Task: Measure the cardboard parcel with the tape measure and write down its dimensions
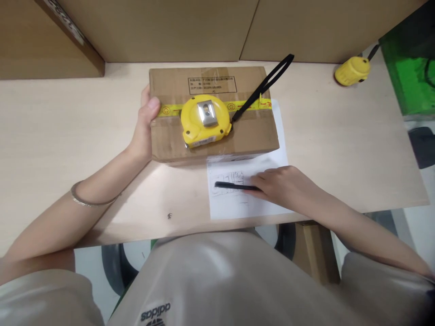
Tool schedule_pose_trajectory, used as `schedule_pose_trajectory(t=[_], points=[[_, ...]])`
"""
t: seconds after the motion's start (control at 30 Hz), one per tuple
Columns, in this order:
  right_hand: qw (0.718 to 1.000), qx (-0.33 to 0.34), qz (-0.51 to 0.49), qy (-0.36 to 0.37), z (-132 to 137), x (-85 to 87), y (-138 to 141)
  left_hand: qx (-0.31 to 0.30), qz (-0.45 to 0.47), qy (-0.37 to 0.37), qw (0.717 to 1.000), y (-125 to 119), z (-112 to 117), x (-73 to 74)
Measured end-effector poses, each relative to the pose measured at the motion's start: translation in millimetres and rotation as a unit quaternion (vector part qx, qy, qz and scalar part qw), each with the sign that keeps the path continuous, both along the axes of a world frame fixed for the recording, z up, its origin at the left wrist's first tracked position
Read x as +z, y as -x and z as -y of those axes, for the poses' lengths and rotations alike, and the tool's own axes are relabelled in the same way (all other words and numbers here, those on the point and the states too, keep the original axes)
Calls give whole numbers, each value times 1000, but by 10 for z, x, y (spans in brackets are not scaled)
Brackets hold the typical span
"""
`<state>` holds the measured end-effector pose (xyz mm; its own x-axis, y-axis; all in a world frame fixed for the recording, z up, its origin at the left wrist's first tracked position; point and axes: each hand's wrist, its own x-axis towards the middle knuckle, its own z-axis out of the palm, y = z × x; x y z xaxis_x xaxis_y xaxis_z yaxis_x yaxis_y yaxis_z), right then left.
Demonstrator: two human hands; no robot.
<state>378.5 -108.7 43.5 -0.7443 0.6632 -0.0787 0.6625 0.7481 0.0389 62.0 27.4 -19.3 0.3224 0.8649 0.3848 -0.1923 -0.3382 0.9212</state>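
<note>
A taped cardboard box [238, 131] lies on the pale wooden table [61, 131]. On top of the box rests a yellow tape measure [205, 121] with a black wrist strap [265, 86]. My left hand [147, 127] grips the box's left side, thumb on its top edge. My right hand [283, 184] holds a black pen [234, 186] flat over a white sheet of paper [234, 203] with pencil marks, partly tucked under the box.
A second yellow tape measure [352, 71] lies at the far right of the table. Large cardboard boxes [170, 27] stand along the back. A green crate [411, 68] stands at the right edge. A silver bangle [86, 201] circles my left wrist.
</note>
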Motion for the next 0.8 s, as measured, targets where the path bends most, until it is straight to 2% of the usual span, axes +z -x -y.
schedule_pose_trajectory(t=[0.1,0.2,0.27,0.3,0.33,0.4,0.47,0.57,0.67,0.8], points=[[997,30,27,-63,-106,20,105,-3,67,93,993,19,-20,-32],[981,101,-25,-166,-173,202,178,14,85,78,993,25,-29,-46],[963,164,-116,-182,-251,379,231,9,95,58,994,27,-19,-35],[954,175,-167,-176,-315,464,268,8,94,48,994,33,-10,-26],[949,159,-216,-166,-397,536,313,13,84,32,996,44,-1,-16],[945,71,-285,-143,-613,620,426,43,36,-12,998,80,21,6],[950,-9,-297,-99,-853,624,552,81,-33,-54,995,124,44,27],[967,-9,-253,10,-1105,559,696,115,-104,-77,985,162,80,60],[964,-14,-253,79,-1141,534,762,115,-95,-49,988,141,112,98],[920,-93,-345,159,-1073,600,867,83,-41,2,996,84,124,149]])
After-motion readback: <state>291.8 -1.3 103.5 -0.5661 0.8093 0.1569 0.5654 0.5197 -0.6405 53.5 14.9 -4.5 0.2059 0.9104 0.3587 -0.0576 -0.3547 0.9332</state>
